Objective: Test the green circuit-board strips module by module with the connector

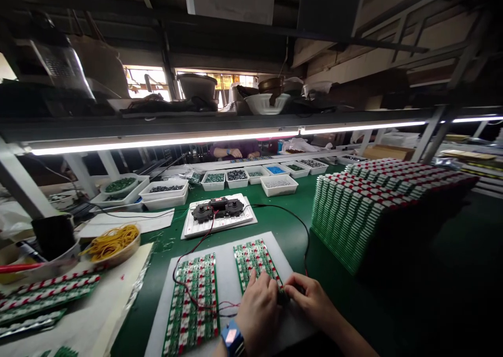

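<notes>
Two hands stayed narrow on one green circuit board (255, 260); the left hand (257, 312) pressed it, the right hand (310, 299) pinched its end, likely to steady it on the white sheet (226, 257) below.

The bench mat (283, 236) carries a flat pad (230, 263), with two circuit board panels side by side on it: left panel (192, 307), right panel (255, 257). Left hand (257, 312) and right hand (308, 299) both sit at the near end of the right panel, touching it. Behind the pad is a test fixture (218, 209) on a tray (236, 223), its wire (293, 221) running down to the pad. Further back is a row of plastic tubs (279, 185), then a co-worker's hands (236, 153) across the bench. To the right is a tall stack of boards (373, 210). To the left, a bowl of rubber bands (112, 242) sits just behind loose boards (49, 294) — and a shelf (220, 117) runs overhead.
</notes>
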The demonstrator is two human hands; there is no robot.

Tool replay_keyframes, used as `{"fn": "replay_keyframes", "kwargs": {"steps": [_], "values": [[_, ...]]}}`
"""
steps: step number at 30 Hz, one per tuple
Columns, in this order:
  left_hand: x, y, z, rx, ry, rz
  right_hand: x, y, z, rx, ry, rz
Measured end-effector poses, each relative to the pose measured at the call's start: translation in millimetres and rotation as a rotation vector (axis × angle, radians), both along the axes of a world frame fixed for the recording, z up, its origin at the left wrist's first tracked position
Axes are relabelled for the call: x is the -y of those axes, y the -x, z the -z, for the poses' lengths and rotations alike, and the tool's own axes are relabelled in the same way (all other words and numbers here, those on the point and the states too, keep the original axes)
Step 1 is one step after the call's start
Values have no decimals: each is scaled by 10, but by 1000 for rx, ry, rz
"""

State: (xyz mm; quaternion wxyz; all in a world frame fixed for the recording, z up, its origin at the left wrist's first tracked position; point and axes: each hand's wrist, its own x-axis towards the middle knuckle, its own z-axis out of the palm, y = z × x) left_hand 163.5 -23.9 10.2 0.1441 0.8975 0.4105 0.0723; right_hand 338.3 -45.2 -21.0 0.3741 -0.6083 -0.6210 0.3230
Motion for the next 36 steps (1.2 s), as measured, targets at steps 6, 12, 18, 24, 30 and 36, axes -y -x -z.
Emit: {"fn": "replay_keyframes", "kwargs": {"steps": [6,12,18,24,30,36], "values": [[-19,67,-123,41,26,-16,2,20,-141,-59,-31,-10],[-27,239,-408,15,-103,-44,14,160,-298,-81,-39,-24],[58,378,-218,80,0,-96,24,253,-203,-37,-44,-57],[88,407,-70,168,4,-104,53,256,-145,41,-79,-51],[64,420,-28,220,10,-81,60,243,-161,61,-61,-60],[66,426,-36,220,-6,-76,57,248,-127,32,-87,-45]]}}
